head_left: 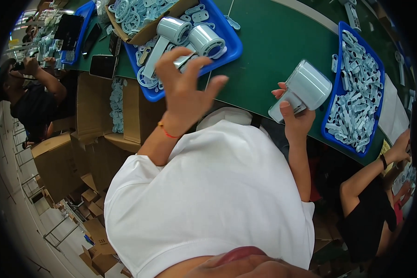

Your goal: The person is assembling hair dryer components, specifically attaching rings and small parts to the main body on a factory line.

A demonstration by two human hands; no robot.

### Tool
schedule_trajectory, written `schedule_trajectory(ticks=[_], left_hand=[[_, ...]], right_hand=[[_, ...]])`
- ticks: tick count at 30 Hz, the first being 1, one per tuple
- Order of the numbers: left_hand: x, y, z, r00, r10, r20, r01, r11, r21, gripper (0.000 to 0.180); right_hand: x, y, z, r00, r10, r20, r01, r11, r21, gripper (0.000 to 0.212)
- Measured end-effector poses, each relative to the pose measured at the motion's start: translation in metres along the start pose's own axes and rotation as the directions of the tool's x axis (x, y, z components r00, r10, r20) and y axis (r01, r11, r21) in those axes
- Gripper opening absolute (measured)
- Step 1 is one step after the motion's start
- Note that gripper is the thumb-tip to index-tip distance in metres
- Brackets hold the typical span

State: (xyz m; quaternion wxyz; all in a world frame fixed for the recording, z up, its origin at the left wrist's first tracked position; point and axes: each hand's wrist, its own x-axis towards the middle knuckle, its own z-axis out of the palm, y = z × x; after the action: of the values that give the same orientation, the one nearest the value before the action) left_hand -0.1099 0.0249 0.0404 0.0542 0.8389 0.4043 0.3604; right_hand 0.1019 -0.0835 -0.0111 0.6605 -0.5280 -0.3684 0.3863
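Wht shirt (217, 185) nr counter (259, 55). L grip (184, 92) released, by counter's L-side blue tray (235, 45); R grip (298, 119) grasping wht device (309, 88) nr counter edge.

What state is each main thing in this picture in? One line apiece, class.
Left tray: loaded with pale parts
Right tray: heaped with small pale pieces
Small carton: open, filled
Large box: open
Cylinder: tilted, held
Left hand: fingers spread, near left tray
Right hand: closed around cylinder
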Motion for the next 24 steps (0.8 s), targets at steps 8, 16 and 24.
schedule_trajectory(ticks=[8, 16, 24], left_hand=[[0.010, -0.055, -0.022, 0.920, -0.228, 0.319, 0.053, 0.878, 0.476, 0.044], [0.007, -0.072, -0.020, 0.966, -0.137, 0.218, 0.077, 0.961, 0.266, 0.040], [0.032, -0.068, -0.043, 0.852, -0.334, 0.404, 0.301, 0.943, 0.144, 0.043]], right_hand=[[0.007, 0.005, -0.015, 0.999, 0.008, 0.050, -0.012, 0.996, 0.084, 0.043], [0.001, 0.010, -0.018, 0.998, 0.055, 0.009, -0.056, 0.984, 0.169, 0.039], [-0.001, 0.008, -0.020, 0.996, 0.071, 0.053, -0.077, 0.988, 0.136, 0.037]])
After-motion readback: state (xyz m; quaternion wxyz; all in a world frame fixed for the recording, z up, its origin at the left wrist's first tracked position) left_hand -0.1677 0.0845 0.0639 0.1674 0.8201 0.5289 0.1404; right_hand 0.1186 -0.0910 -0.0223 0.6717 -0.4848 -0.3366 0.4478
